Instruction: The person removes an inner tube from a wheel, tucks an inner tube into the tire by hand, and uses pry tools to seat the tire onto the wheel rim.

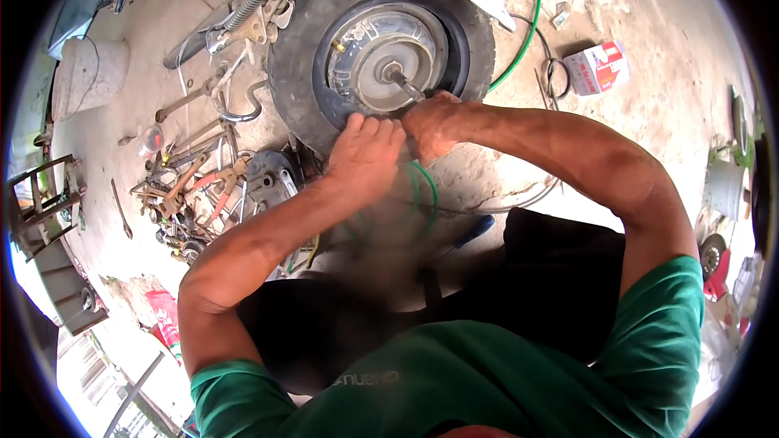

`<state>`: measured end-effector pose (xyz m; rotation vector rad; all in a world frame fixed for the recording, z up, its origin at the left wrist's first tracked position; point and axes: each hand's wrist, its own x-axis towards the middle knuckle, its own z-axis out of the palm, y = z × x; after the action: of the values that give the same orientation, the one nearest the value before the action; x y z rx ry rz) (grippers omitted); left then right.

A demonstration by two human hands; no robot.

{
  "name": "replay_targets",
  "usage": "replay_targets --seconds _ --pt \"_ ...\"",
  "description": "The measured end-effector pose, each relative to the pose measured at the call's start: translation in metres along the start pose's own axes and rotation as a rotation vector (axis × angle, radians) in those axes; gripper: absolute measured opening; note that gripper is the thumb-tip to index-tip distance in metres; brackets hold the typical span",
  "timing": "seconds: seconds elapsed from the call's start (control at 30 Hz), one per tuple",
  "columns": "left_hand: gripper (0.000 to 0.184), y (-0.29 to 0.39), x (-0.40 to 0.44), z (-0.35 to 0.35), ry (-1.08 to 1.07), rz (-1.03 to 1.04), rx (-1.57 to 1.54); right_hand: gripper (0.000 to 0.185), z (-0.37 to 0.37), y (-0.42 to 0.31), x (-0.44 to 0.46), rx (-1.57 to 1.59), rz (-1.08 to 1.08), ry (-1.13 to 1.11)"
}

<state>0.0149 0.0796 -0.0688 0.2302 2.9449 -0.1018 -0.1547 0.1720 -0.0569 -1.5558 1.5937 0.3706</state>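
A black tire [296,40] on a metal wheel hub [389,57] lies on the floor, its axle pointing up from the centre. At the tire's near edge, my left hand [365,146] rests with its fingers curled over the rubber; what they grip, if anything, is hidden. Close beside it, my right hand [430,126] is closed at the near right side of the wheel, by the end of the axle. What it holds cannot be made out. A dark gap shows between tire and rim at the right.
Many hand tools [199,182] and metal parts lie in a pile at the left. A white bucket [93,73] stands further left. A green hose [527,40] curves right of the wheel, near a red and white box [598,69]. A blue-handled tool [475,231] lies near my legs.
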Motion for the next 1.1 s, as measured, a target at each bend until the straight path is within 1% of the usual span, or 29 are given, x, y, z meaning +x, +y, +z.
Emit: replay_targets --seconds 0.1,0.2,0.5,0.6,0.7,0.73,0.83,0.9,1.0,1.1 --pt "0.068 0.005 0.0 -0.006 -0.059 -0.039 0.052 0.042 0.002 0.001 0.0 0.008 -0.009 0.024" --pt "0.068 0.008 -0.001 -0.017 -0.098 -0.035 0.1 0.04 0.005 0.003 0.002 0.025 -0.01 0.037" --pt "0.068 0.008 -0.004 -0.025 -0.136 -0.019 0.169 0.039 0.011 0.002 0.008 0.034 0.013 0.07" --pt "0.05 0.005 -0.005 -0.021 -0.023 0.022 0.177 0.038 0.012 0.003 0.009 0.025 0.008 0.065" --pt "0.064 0.007 -0.003 -0.024 -0.111 0.004 0.224 0.037 0.006 -0.002 0.003 0.01 0.025 0.032" --pt "0.063 0.007 -0.002 -0.028 -0.118 0.018 0.224 0.036 0.004 -0.004 0.002 0.003 0.035 0.021" --pt "0.058 0.004 0.0 -0.038 -0.158 0.035 0.229 0.048 -0.002 -0.008 0.002 0.006 0.088 -0.067" --pt "0.054 -0.001 -0.001 -0.04 -0.208 0.001 0.235 0.05 -0.003 -0.009 -0.001 0.065 0.083 -0.038" --pt "0.051 -0.008 -0.008 -0.033 -0.083 0.016 0.154 0.051 -0.002 -0.008 0.002 0.074 0.099 -0.034" --pt "0.048 -0.013 -0.004 -0.035 -0.215 -0.017 0.092 0.049 0.0 -0.006 0.004 0.044 0.069 -0.032"
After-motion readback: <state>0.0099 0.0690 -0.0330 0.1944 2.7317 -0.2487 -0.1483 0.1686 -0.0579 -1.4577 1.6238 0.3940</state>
